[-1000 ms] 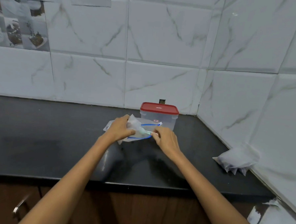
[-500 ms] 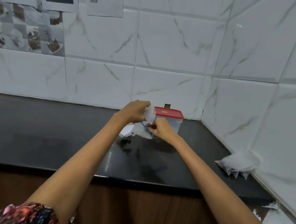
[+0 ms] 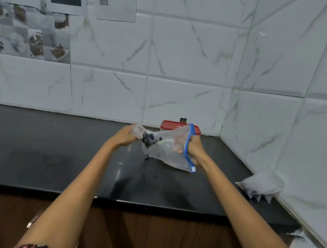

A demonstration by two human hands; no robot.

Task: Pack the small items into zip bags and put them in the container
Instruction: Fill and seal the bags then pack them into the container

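Filling is under way: the left hand (image 3: 124, 136) grips a small crumpled pouch (image 3: 137, 131), spilling dark beads (image 3: 150, 138) into the clear blue-zip bag (image 3: 169, 148), whose mouth the right hand's (image 3: 194, 147) fingers pinch, above the bench (image 3: 43, 155). Next: seal it, then open the red-lidded container (image 3: 179, 125) behind.

Two hands (image 3: 125, 137) (image 3: 194, 146), one zip bag (image 3: 169, 150), one container (image 3: 179, 125).

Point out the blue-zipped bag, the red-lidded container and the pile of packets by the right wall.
zip bag (image 3: 168, 152), head view, clear side panel.
container (image 3: 168, 124), head view, red lid.
pile of packets (image 3: 261, 187), head view, top packet.
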